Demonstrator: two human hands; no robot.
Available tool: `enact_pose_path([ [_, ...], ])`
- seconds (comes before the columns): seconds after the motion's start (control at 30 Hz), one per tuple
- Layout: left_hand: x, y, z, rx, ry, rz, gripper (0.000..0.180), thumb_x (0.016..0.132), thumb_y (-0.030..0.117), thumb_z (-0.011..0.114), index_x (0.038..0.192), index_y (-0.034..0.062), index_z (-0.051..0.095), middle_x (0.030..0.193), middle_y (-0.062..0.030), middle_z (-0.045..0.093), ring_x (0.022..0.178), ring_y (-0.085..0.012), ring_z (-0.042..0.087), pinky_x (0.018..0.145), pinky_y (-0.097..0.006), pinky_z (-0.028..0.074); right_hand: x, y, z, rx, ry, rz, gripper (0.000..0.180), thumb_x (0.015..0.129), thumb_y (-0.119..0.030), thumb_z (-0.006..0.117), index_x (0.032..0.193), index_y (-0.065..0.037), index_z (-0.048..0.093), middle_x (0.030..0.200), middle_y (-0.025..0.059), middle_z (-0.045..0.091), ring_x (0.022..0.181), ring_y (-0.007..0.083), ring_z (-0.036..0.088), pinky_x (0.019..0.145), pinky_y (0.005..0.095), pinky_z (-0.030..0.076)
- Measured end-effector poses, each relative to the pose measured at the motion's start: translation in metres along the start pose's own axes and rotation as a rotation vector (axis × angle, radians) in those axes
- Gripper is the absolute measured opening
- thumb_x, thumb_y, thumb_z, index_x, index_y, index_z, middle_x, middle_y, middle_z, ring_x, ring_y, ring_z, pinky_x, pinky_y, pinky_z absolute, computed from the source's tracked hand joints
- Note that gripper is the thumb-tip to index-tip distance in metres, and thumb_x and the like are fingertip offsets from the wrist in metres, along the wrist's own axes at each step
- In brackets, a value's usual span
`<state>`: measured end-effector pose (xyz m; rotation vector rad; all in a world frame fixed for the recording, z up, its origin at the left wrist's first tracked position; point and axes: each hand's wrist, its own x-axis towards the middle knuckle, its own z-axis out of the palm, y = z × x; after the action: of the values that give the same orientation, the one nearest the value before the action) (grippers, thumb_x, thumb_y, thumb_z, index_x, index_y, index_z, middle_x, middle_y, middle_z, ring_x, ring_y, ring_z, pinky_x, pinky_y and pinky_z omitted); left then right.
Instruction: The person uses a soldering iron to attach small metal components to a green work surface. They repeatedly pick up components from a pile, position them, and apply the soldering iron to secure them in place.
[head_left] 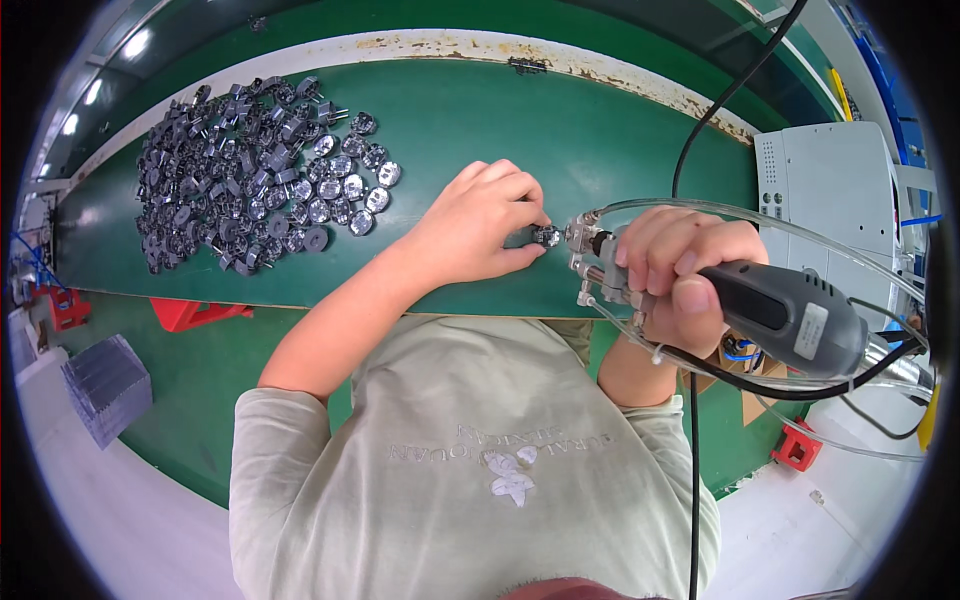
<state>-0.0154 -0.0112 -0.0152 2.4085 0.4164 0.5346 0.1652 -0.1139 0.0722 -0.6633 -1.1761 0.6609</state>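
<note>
My left hand (pixel 482 222) pinches a small dark round part (pixel 547 236) with a shiny face between thumb and fingers, low over the green bench top (pixel 440 110). My right hand (pixel 680 265) is wrapped round the front of a grey and black electric screwdriver (pixel 815 320), which lies nearly level. Its metal nose (pixel 580 235), fitted with clear hoses, reaches the part in my left hand; whether the tip touches it is too small to tell.
Many similar dark parts (pixel 230 175) lie heaped on the bench's left side. A light grey machine (pixel 830 190) stands at the right end. A black cable (pixel 715 105) and a clear hose (pixel 780 225) run near my right hand. A grey box (pixel 107 388) is at lower left.
</note>
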Motion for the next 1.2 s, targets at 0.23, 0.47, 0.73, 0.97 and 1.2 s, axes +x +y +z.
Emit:
enact_pose_path([
  [0.23,0.003,0.005,-0.003,-0.08,0.199,0.099,0.024,0.072,0.021,0.085,0.09,0.0129,0.072,0.097,-0.0003,0.062,0.092,-0.0229,0.06,0.078,-0.037,0.044,0.006,-0.022,0.0,0.037,-0.069,0.006,0.032,0.09,-0.022,0.079,0.097,-0.006,0.052,0.067,0.0054,0.059,0.053,0.0185,0.058,0.056,0.0379,0.053],
  [0.47,0.003,-0.002,0.004,-0.083,0.211,0.203,0.019,0.072,0.015,0.086,0.084,0.0148,0.072,0.09,0.0027,0.061,0.088,-0.02,0.06,0.076,-0.035,0.042,0.009,-0.034,-0.002,0.038,-0.136,-0.01,0.031,0.091,-0.025,0.076,0.102,-0.008,0.053,0.073,0.006,0.061,0.057,0.0203,0.06,0.059,0.0402,0.054],
  [0.73,0.001,-0.006,0.008,-0.079,0.225,0.204,0.018,0.072,0.019,0.087,0.084,0.0146,0.074,0.089,0.0045,0.063,0.087,-0.0188,0.06,0.077,-0.035,0.043,0.007,-0.038,-0.003,0.045,-0.129,-0.044,0.032,0.092,-0.026,0.076,0.104,-0.007,0.053,0.075,0.0074,0.061,0.058,0.0211,0.06,0.06,0.0414,0.054],
  [0.97,0.0,-0.006,0.007,-0.056,0.232,0.214,0.021,0.069,0.017,0.088,0.083,0.0145,0.073,0.089,0.0043,0.063,0.086,-0.0188,0.06,0.077,-0.035,0.043,0.006,-0.033,0.0,0.058,-0.101,-0.047,0.032,0.092,-0.025,0.076,0.104,-0.006,0.054,0.075,0.0083,0.062,0.057,0.0208,0.06,0.06,0.0407,0.055],
  [1.2,0.001,-0.007,0.009,-0.058,0.264,0.228,0.023,0.066,0.016,0.089,0.082,0.0148,0.073,0.088,0.0035,0.062,0.083,-0.0188,0.06,0.075,-0.035,0.043,0.004,-0.032,0.002,0.057,-0.086,-0.052,0.031,0.092,-0.025,0.076,0.103,-0.006,0.054,0.074,0.0082,0.062,0.057,0.0208,0.06,0.06,0.0409,0.055],
])
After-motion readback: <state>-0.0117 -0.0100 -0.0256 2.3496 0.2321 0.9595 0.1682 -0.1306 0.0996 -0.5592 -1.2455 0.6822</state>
